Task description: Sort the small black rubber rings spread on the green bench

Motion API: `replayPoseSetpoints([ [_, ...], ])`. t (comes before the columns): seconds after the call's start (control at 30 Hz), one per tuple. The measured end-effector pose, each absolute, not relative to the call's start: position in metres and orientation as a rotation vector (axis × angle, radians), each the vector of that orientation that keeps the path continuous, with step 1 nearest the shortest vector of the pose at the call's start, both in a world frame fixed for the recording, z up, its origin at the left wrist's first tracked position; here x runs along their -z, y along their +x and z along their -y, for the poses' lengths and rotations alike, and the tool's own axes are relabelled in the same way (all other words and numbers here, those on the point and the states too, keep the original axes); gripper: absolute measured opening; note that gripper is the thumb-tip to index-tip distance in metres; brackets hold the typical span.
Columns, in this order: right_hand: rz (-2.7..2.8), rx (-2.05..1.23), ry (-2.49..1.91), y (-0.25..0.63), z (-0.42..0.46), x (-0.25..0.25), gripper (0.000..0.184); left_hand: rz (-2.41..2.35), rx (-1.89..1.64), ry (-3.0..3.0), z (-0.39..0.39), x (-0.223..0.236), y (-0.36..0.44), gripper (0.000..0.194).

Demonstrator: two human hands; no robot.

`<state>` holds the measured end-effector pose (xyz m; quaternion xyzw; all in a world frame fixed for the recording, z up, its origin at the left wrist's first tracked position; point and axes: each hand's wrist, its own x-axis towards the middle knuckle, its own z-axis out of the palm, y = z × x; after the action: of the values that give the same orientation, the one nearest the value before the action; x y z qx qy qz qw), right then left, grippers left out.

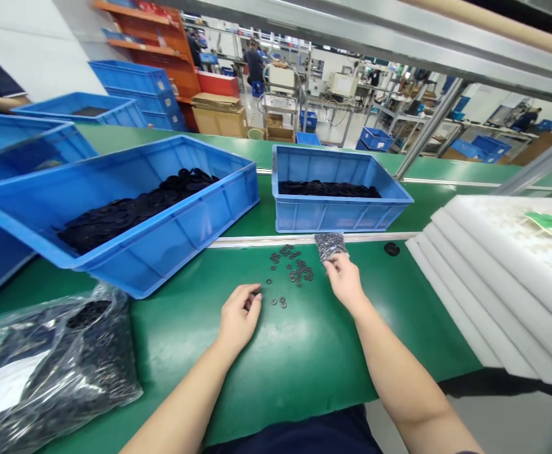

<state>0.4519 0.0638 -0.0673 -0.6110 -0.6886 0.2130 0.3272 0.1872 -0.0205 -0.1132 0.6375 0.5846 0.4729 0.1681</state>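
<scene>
My left hand (241, 316) rests over the green table with its fingers curled and thumb drawn in. Something dark shows between the fingertips, too small to name. Just right of it lie loose small black rings (299, 271), several in a cluster and a few apart. My right hand (345, 282) pinches the near edge of a small clear plastic bag (329, 244) filled with tiny dark parts. That bag lies against the white strip in front of a blue bin (342, 214).
A larger blue bin (195, 221) of black discs stands at left. Below it lies a big clear bag (82, 359) of black parts. White foam sheets (484, 284) are stacked at right, near a black disc (391, 249). A metal frame bar (431, 129) rises behind.
</scene>
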Motion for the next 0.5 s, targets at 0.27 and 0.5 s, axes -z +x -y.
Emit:
replayPoseSetpoints([
  [0.27, 2.061, -1.091, -1.205, 0.357, 0.000, 0.072, 0.007, -1.433, -1.188, 2.145, 0.029, 0.114, 0.185, 0.026],
  [0.5, 1.723, -1.496, -1.399, 0.361, 0.009, 0.090, 0.012, -1.261, -1.182, 2.345, 0.039, 0.116, 0.190, 0.018],
])
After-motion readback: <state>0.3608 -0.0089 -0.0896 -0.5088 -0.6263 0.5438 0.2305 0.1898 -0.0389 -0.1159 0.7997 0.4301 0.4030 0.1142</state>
